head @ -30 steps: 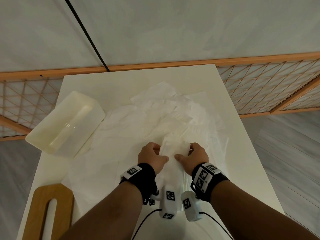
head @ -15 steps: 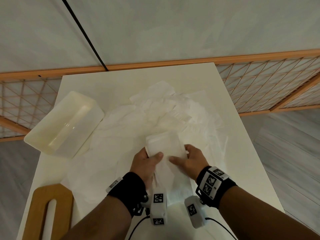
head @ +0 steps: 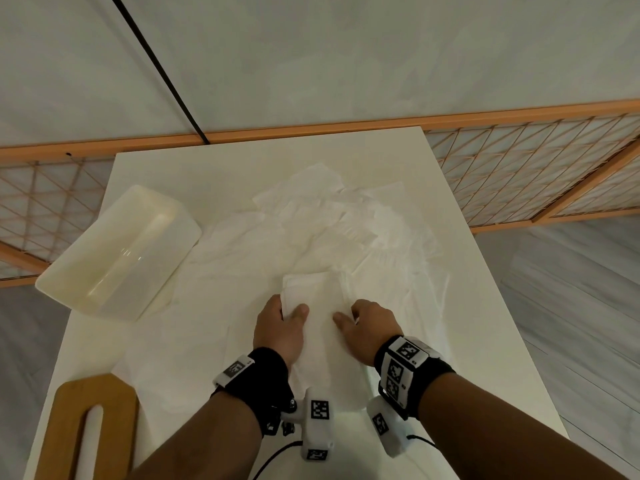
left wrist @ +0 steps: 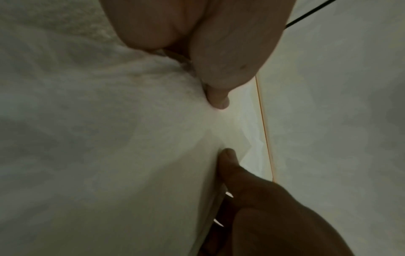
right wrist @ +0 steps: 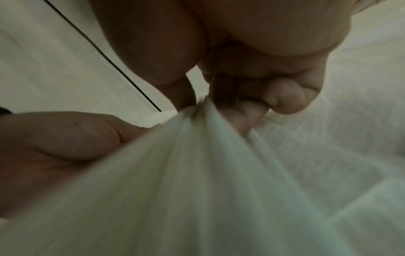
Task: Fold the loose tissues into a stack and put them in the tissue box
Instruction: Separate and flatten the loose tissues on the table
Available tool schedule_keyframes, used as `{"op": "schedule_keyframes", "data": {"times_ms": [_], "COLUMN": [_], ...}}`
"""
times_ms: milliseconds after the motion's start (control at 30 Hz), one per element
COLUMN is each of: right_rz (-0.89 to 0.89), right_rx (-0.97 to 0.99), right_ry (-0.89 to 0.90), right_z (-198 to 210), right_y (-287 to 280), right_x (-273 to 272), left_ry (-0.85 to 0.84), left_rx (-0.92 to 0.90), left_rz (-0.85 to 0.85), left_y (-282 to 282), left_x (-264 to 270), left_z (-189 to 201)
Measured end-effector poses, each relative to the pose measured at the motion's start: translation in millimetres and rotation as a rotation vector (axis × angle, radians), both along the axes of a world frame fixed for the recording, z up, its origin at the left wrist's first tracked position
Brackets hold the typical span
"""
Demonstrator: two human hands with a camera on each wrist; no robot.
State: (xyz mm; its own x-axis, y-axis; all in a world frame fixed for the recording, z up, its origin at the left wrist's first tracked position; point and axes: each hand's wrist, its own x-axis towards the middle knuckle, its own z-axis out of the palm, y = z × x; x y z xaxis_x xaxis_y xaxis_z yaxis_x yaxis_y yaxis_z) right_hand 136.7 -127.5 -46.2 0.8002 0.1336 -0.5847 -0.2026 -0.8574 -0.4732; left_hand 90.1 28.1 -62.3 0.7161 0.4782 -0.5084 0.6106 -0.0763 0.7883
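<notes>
White folded tissue stack (head: pixel 313 299), long axis pointing away from the person, is pinched by left hand (head: pixel 278 329) and right hand (head: pixel 370 332); tissue box (head: pixel 117 251) lies far-left of it, nearer the left hand.

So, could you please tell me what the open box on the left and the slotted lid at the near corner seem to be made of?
The box looks like smooth, glossy cream plastic: light glints along its inner floor and its corners are rounded. The lid looks like matte wood or bamboo, judging by its even warm brown face; no grain shows clearly, so that stays uncertain.
</notes>
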Motion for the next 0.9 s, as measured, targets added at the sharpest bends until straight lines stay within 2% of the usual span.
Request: {"op": "schedule_keyframes", "data": {"times_ms": [167, 433, 600, 700, 833, 900], "right_rz": [-0.081, -0.116, -0.149, -0.065, 0.061, 0.076], "right_rx": [0.002, 0.050, 0.096, 0.137, 0.263, 0.303], "right_ry": [0.020, -0.030, -0.090, -0.120, -0.147, -0.144], "right_z": [-2, -4, 0, 2, 7, 8], "right_y": [0, 10, 13, 14, 18, 18], "right_x": [-2, -3, -3, -8, -23, -27], "left_ry": [0.131, 0.138, 0.110, 0.108, 0.071, 0.054], "left_rx": [0.159, 0.121, 0.026, -0.081, -0.359, -0.394], "left_rz": [-0.144, -0.087, -0.022, 0.067, 0.216, 0.235], "left_y": [-6, -4, -3, -4, -4, -3], "left_x": [-6, -4, -9, -11, -13, -13], "left_z": [3, -6, -10, -11, -5, 0]}}
